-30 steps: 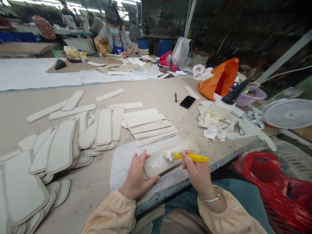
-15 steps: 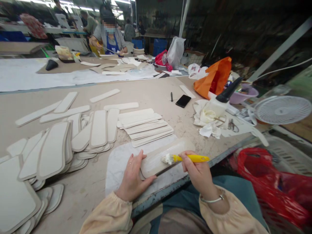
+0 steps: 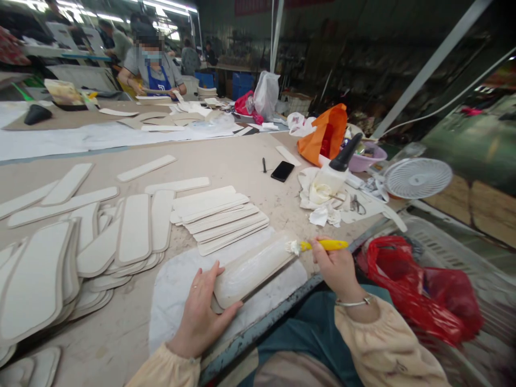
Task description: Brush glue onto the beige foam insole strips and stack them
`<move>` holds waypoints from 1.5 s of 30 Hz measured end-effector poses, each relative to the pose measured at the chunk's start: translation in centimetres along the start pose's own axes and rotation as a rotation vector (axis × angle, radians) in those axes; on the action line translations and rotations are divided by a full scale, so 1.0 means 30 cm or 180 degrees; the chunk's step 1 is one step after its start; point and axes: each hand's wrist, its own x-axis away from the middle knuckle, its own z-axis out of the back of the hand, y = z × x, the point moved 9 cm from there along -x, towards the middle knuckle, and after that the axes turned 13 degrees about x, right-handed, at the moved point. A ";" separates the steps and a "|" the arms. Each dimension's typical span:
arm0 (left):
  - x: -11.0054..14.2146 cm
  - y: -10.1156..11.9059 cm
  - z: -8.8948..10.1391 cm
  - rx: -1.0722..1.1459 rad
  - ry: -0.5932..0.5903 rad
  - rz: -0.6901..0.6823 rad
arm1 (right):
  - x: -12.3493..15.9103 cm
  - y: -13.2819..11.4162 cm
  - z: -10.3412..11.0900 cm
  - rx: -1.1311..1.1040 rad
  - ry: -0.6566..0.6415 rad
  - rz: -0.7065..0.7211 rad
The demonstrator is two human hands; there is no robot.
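My right hand [image 3: 336,269] is closed around the yellow handle of a brush [image 3: 324,245]. White paste covers its bristles, which touch the far right end of a long beige panel with rounded corners [image 3: 253,266]. A wet, whitish film shines along the panel's top. At the near left end, my left hand [image 3: 201,306] holds the panel between its thumb and spread fingers. Under the panel lies a white sheet [image 3: 171,285]. Just beyond it is a fanned stack of similar pale strips [image 3: 226,220].
Loose piles of pale panels [image 3: 36,279] cover the left of the table. Behind are a black phone [image 3: 282,171], a white container with a black handle [image 3: 332,177], an orange bag [image 3: 322,137] and a fan [image 3: 419,177]. A co-worker [image 3: 151,75] sits across.
The brush in my right hand has moved along the panel from its middle to its far right end. My left hand stays at the near end. The camera view has swung right.
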 end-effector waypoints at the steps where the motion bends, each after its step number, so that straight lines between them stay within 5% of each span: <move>1: -0.001 0.000 0.000 -0.0010 0.0007 -0.0009 | -0.003 0.005 0.021 0.0124 0.0180 0.0069; 6: -0.001 -0.004 -0.004 -0.0048 0.0038 -0.0081 | 0.055 -0.108 0.017 0.0413 0.0562 0.0971; 10: 0.002 -0.014 -0.008 -0.0048 0.0067 -0.0086 | 0.140 -0.261 -0.087 0.0858 -0.0024 0.1506; 14: 0.011 -0.020 -0.008 -0.0062 0.0093 -0.0137 | 0.242 -0.428 -0.125 0.0361 -0.0601 0.2239; 18: 0.014 -0.018 -0.006 -0.0096 0.0092 -0.0147 | 0.195 -0.382 -0.062 0.0025 -0.0174 0.1970; 21: 0.014 -0.015 -0.004 -0.0110 0.0079 -0.0118 | 0.118 -0.269 -0.038 0.0487 0.0326 0.1502; 23: 0.015 -0.014 -0.004 -0.0107 0.0071 -0.0105 | 0.098 -0.241 -0.065 0.0781 0.0269 0.1395; 27: 0.016 -0.016 -0.005 -0.0069 0.0059 -0.0133 | 0.181 -0.365 -0.151 0.0759 -0.0325 0.1919; 31: 0.010 -0.011 -0.003 0.0000 0.0065 -0.0200 | 0.285 -0.523 -0.151 -0.0256 -0.0626 0.2321; 34: 0.007 -0.011 -0.004 -0.0024 0.0047 -0.0169 | 0.228 -0.452 -0.141 -0.1046 -0.0729 0.1473; 36: 0.009 -0.014 -0.005 -0.0066 0.0035 -0.0138 | 0.157 -0.312 -0.146 -0.1189 -0.0740 0.0625; 39: 0.014 -0.018 -0.007 -0.0104 0.0021 -0.0101 | 0.065 -0.078 -0.086 -0.0906 -0.0181 -0.0258; 42: 0.015 -0.016 -0.007 -0.0080 0.0014 -0.0111 | 0.035 0.039 -0.015 -0.0365 0.0317 -0.0375; 45: 0.013 -0.008 -0.004 -0.0058 0.0012 -0.0132 | 0.080 -0.025 0.000 -0.0207 0.0450 0.0214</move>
